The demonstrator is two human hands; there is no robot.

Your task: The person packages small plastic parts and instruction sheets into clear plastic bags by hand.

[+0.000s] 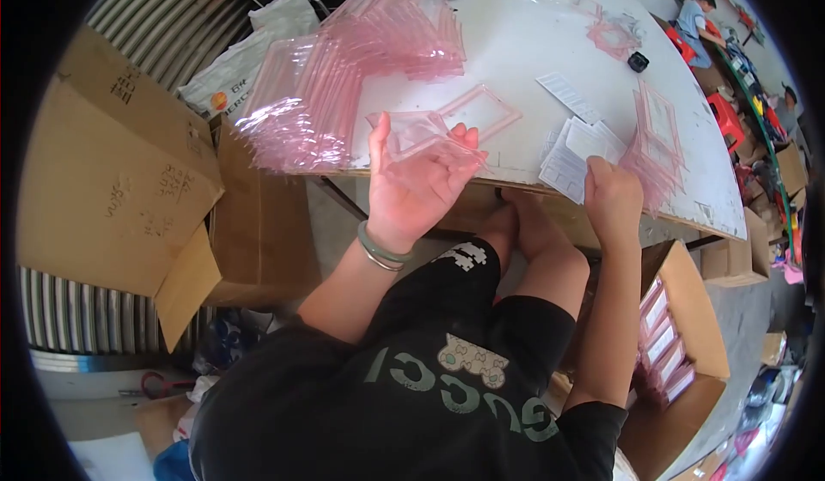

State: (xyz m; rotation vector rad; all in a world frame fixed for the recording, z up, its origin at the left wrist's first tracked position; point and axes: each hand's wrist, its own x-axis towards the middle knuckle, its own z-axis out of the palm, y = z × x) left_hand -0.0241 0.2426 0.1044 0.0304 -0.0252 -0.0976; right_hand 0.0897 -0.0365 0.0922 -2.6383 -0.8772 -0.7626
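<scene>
My left hand [417,193], palm up with a bracelet at the wrist, holds a clear pink plastic tray [434,148] between thumb and fingers. Just behind it, another pink rectangular tray [488,112] lies flat on the white table [516,39]. My right hand [613,191] is closed at the table's front edge, its fingertips pinching the edge of a white printed card [595,143]. Several similar cards [563,159] are fanned out beside it. To its right leans a small stack of pink trays [657,133].
Large rows of nested pink trays [322,90] cover the table's left side. Cardboard boxes [120,172] stand at the left. An open carton [700,326] at the right holds packed pink trays with cards. A black object [638,61] sits near the far edge. Another person [694,21] sits far right.
</scene>
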